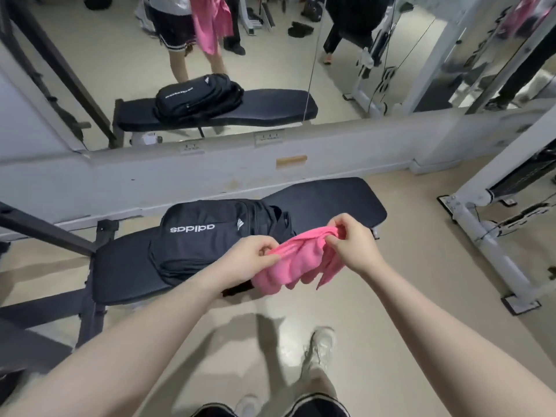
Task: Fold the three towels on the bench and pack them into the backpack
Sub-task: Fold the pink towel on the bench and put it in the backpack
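Centrally, both hands, forearms stretched forward from the lower corners and converging over the near edge of the tabletop (126, 266).

Left hand (251, 255): knuckles up, fingers curled under, pinching the left end of the pink towel (285, 266) between thumb and fingertips.

Right hand (350, 242): set slightly higher and farther forward, fingers bent, thumb and forefinger pinching the towel's upper right edge.

Pink towel: bunched and rippled, held in the air between the two hands, its long axis running from lower left to upper right; loose folds hang below the hands, with a narrow tail drooping under the right wrist. It hangs in front of the tabletop's near edge, just right of the backpack.

Backpack (204, 242): black, lying flat on the tabletop with white lettering facing up, its opened end toward the right, beside the towel.

Tabletop: black padded, long axis left to right, parallel to the wall.

Mirror (270, 55): above the wall base.

White shoe (320, 347): on the floor below.
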